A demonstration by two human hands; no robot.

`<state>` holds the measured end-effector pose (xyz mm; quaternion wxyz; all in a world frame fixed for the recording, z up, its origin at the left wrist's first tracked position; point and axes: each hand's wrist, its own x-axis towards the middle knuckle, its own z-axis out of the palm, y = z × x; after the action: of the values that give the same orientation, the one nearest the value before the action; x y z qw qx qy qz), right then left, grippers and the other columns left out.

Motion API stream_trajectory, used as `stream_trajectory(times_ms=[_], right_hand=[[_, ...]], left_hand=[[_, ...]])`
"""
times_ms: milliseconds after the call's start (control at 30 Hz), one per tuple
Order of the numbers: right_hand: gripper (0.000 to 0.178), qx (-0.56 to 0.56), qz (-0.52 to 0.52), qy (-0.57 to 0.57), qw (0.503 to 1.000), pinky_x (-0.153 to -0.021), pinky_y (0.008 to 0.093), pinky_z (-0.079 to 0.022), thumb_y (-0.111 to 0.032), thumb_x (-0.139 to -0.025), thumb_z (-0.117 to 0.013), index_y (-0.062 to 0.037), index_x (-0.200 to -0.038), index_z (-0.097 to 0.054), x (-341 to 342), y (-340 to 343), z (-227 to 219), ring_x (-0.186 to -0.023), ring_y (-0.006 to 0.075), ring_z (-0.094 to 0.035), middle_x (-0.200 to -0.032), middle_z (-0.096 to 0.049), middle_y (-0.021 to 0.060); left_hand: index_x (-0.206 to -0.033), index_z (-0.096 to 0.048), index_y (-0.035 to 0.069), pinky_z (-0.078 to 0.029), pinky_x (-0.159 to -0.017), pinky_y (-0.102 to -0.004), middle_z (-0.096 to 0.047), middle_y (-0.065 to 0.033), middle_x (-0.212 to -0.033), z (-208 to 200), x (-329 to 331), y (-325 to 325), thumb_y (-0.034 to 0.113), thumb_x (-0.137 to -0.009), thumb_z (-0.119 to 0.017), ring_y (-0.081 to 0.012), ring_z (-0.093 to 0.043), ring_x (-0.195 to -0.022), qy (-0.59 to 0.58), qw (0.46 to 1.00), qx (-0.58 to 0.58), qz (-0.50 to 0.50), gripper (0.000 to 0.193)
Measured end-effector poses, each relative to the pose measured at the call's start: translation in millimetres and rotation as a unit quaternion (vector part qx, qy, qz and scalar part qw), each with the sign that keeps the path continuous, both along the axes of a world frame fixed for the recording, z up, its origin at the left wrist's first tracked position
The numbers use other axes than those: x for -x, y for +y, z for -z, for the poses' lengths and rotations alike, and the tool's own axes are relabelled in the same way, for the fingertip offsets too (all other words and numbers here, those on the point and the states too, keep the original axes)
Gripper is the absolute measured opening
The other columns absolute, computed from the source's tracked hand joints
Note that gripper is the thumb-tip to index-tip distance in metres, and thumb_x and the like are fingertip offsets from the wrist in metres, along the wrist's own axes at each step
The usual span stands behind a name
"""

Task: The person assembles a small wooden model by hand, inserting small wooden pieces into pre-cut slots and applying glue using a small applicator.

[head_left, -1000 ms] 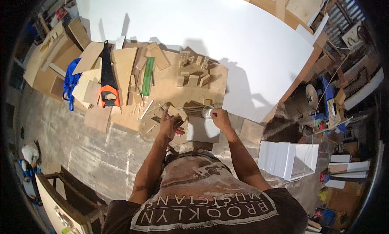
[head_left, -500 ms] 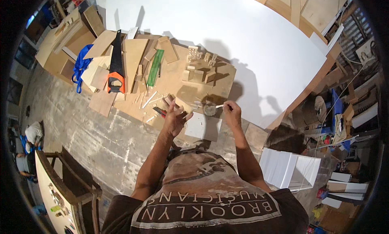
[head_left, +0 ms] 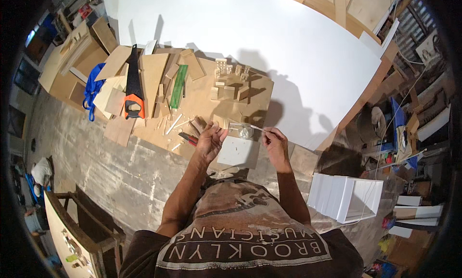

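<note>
My right hand (head_left: 276, 147) pinches a thin pale stick (head_left: 256, 128) whose tip points left, over the small round clear tub (head_left: 245, 131). My left hand (head_left: 210, 144) is raised left of the tub, fingers curled in toward the thumb; whatever they hold is too small to make out. Just beyond those fingertips lie small pale wood pieces (head_left: 233, 125). A white square board (head_left: 237, 151) sits between my hands, near the front edge. Left of my left hand is a red and black cutter (head_left: 187, 138). Small wooden blocks with holes (head_left: 221, 65) stand farther back.
The plywood work board (head_left: 202, 99) carries wood strips, scraps and a green ruler (head_left: 179, 86). An orange-handled saw (head_left: 134, 88) rests on panels at left, beside a blue strap (head_left: 94, 88). A large white panel (head_left: 313, 42) extends behind. A white cabinet (head_left: 332, 196) stands at right.
My left hand's spread fingers have drawn together, and it has moved slightly right toward the tub. My right hand has lowered a little, with the stick's tip still at the tub.
</note>
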<state>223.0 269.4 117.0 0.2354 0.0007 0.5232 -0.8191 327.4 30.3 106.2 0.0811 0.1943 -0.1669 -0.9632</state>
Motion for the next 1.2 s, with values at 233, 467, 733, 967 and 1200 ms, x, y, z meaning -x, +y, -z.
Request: stream_trajectory(times_ms=[233, 467, 733, 967, 1200], right_hand=[[0.011, 0.065, -0.049, 0.069, 0.994, -0.065, 0.0262, -0.046, -0.003, -0.092, -0.064, 0.0001, -0.103, -0.065, -16, -28, -27, -0.074, 0.0130, -0.058, -0.087, -0.065, 0.0066], [0.007, -0.019, -0.089, 0.187, 0.978, -0.067, 0.0248, -0.049, -0.006, -0.094, -0.064, 0.0004, -0.098, -0.065, -20, -65, -40, -0.072, 0.0086, -0.057, -0.082, -0.062, 0.0020], [0.009, -0.074, -0.084, 0.219, 0.969, -0.066, 0.0243, -0.051, -0.004, -0.092, -0.067, -0.0001, -0.100, -0.067, -23, -84, -33, -0.070, 0.0087, -0.060, -0.083, -0.066, 0.0041], [0.011, -0.166, -0.065, 0.300, 0.937, -0.066, 0.0237, -0.053, -0.005, -0.092, -0.068, 0.0009, -0.101, -0.067, -29, -91, -43, -0.074, 0.0082, -0.064, -0.086, -0.067, 0.0030], [0.012, -0.180, -0.050, 0.351, 0.917, -0.066, 0.0233, -0.052, -0.002, -0.090, -0.069, 0.0021, -0.102, -0.067, -30, -93, -46, -0.075, 0.0089, -0.064, -0.089, -0.068, 0.0049]], left_hand=[[-0.114, -0.055, 0.007, -0.057, -0.091, -0.0303, -0.065, -0.0060, -0.107, -6, -3, 1, 0.011, -0.100, -0.055, -0.0175, -0.067, -0.096, 0.004, 1.000, -0.021, 0.014, 0.014], [-0.111, -0.056, 0.002, -0.058, -0.089, -0.0249, -0.065, -0.0073, -0.107, -18, -7, -1, 0.013, -0.100, -0.055, -0.0164, -0.067, -0.098, -0.007, 1.000, -0.017, 0.018, 0.016], [-0.112, -0.055, 0.000, -0.059, -0.086, -0.0247, -0.066, -0.0099, -0.109, -3, -19, -15, 0.014, -0.100, -0.055, -0.0170, -0.068, -0.098, 0.008, 0.999, -0.043, 0.032, 0.019], [-0.111, -0.056, 0.000, -0.058, -0.089, -0.0240, -0.067, -0.0092, -0.107, -4, -25, -20, 0.015, -0.100, -0.056, -0.0171, -0.067, -0.099, -0.011, 0.999, -0.036, 0.028, 0.019], [-0.114, -0.058, 0.005, -0.055, -0.069, -0.0269, -0.070, -0.0018, -0.100, -7, -25, -20, 0.027, -0.100, -0.054, -0.0132, -0.069, -0.086, -0.043, 0.997, 0.021, 0.054, 0.026]])
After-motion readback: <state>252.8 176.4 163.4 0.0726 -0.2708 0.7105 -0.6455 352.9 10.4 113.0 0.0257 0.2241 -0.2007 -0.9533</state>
